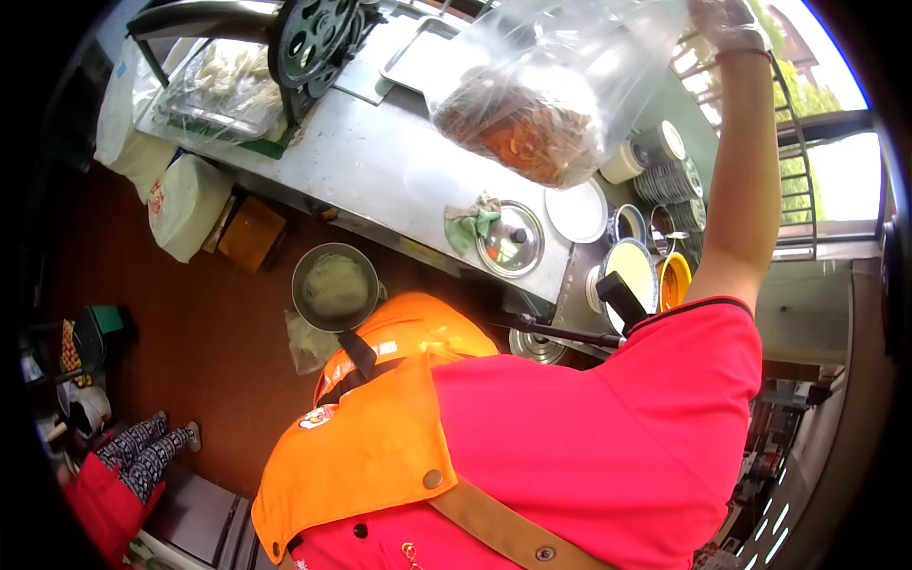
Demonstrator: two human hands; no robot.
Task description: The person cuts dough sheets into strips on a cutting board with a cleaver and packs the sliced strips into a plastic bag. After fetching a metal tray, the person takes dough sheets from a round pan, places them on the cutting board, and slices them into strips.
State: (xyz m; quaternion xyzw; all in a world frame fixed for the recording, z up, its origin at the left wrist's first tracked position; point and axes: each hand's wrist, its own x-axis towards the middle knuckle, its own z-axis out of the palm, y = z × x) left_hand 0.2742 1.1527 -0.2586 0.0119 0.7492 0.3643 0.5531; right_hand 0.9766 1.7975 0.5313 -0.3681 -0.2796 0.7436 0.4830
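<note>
Bag [541, 119] hangs from right hand [730, 24]; lid [514, 249] sits near edge of counter [370, 157].

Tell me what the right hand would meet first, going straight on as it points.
Likely the clear plastic bag, which the right hand seems to grip; beyond that, the picture's top edge cuts off the view.

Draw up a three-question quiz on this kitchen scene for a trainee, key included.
1. Which hand holds the clear plastic bag? (a) left (b) right
2. True or false: the green cloth is inside that bag.
3. Fill in: the round lid has a ____-coloured knob.

Key: 1: b, the right hand. 2: false; the green cloth lies on the counter. 3: dark.
</note>
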